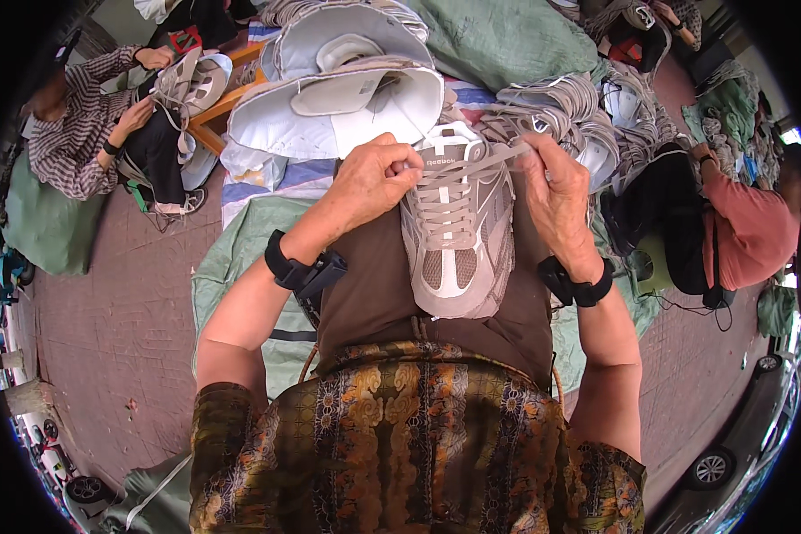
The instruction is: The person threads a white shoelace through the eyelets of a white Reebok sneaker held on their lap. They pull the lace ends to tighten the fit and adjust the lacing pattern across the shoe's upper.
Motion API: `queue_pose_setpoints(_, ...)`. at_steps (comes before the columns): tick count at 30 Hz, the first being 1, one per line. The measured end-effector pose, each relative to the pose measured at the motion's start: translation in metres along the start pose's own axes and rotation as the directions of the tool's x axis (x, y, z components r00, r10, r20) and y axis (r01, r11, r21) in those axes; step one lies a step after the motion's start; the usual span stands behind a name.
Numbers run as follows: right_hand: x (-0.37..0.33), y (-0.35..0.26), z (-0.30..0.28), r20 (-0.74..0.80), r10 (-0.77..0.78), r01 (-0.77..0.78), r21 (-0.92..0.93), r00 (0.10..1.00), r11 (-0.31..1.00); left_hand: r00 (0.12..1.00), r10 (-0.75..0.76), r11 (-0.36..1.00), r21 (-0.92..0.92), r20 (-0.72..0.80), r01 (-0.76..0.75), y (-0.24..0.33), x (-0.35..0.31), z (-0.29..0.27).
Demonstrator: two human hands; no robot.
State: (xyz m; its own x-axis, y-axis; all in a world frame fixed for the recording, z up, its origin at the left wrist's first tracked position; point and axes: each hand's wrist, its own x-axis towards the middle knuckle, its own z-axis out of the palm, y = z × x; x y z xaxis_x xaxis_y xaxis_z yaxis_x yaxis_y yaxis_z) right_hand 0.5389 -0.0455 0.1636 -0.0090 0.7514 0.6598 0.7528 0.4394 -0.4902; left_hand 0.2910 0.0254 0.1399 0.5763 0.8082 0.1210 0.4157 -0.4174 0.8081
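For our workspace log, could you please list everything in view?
Laced mesh shoe upper: one, taupe, on the lap
Flat fabric lace: one, taupe, across the upper
Broad curved pieces: at least two, white, upper centre
Stacked shoe uppers: many, taupe, upper right
Woven sheeting: several pieces, green, top and sides
Striped cloth: at least one, blue-white-red, upper centre
Wooden frame: one, orange, upper left
People: at least four, mixed clothing, left, right, top
Car: one, dark, lower right
Brick paving: one surface, reddish, both sides
Trousers: one pair, brown, centre
Patterned shirt: one, multicoloured, bottom
Wristbands: two, black, wrists
Left hand: one, bare, beside lace
Right hand: one, bare, pinching lace
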Motion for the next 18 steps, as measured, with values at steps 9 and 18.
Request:
queue_pose_setpoints(9, 0.005, -0.012, 0.008, -0.039, 0.125, -0.112, 0.237, 0.991, 0.965, 0.982, 0.175, 0.984, 0.034, -0.064, -0.173, -0.005, -0.002, 0.001)
queue_pose_setpoints(18, -0.015, -0.004, 0.005, 0.095, 0.138, -0.145, 0.082, 0.986, 0.986, 0.986, 0.143, 0.974, 0.188, -0.09, -0.124, -0.027, -0.038, -0.023)
